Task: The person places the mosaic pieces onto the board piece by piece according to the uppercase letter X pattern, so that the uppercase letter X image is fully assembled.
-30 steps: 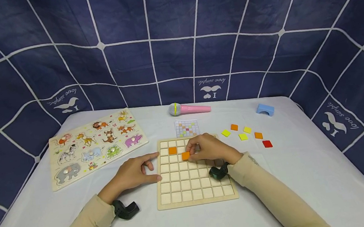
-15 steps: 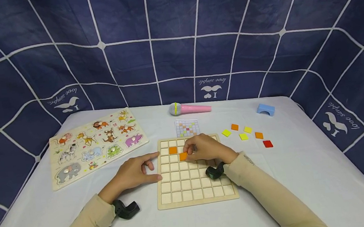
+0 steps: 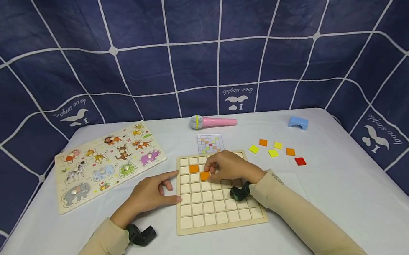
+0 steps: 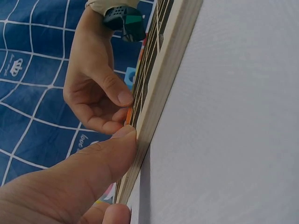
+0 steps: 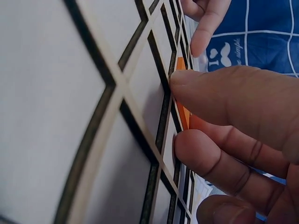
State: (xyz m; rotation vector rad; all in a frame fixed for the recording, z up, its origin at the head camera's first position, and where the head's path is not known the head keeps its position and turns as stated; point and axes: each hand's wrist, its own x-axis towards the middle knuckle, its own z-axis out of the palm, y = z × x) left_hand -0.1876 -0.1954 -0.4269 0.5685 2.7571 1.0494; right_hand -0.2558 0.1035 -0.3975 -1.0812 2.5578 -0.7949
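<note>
A wooden grid board point(image 3: 223, 227) lies on the white table, with one orange square tile point(image 3: 194, 168) in a cell near its far left. My right hand point(image 3: 233, 168) pinches a second orange tile point(image 3: 204, 176) between thumb and fingers, low over a cell diagonally nearer and to the right. In the right wrist view the held tile point(image 5: 185, 116) shows as a thin orange edge beside the thumb. My left hand point(image 3: 151, 195) touches the board's left edge with outstretched index finger and thumb, the other fingers bent. The left wrist view shows that thumb point(image 4: 117, 149) against the rim.
Several loose tiles, including a red tile point(image 3: 300, 161), lie right of the board. Behind it are a printed pattern card point(image 3: 210, 143) and a pink toy microphone point(image 3: 219, 122). An animal puzzle board point(image 3: 106, 166) lies left; a blue arch block point(image 3: 298, 123) stands back right.
My right hand has moved slightly left with the orange tile, which now lines up with its cell. My left hand stays at the board's edge.
</note>
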